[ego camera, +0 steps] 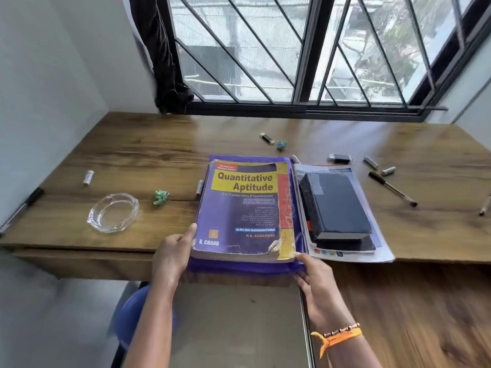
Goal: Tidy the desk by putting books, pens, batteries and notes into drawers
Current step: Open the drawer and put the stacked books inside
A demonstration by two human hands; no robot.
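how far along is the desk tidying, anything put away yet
Nothing looks put away yet. In hand: the left hand and right hand grip the Quantitative Aptitude book on its purple folder at the desk's front edge. Left: the black book stack, pens, batteries, crumpled notes. No open drawer is visible.

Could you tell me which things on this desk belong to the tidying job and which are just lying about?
Job: Quantitative Aptitude book held by left hand and right hand; purple folder; black book; pen; battery; crumpled green note.

Lying about: glass ashtray; dark curtain.
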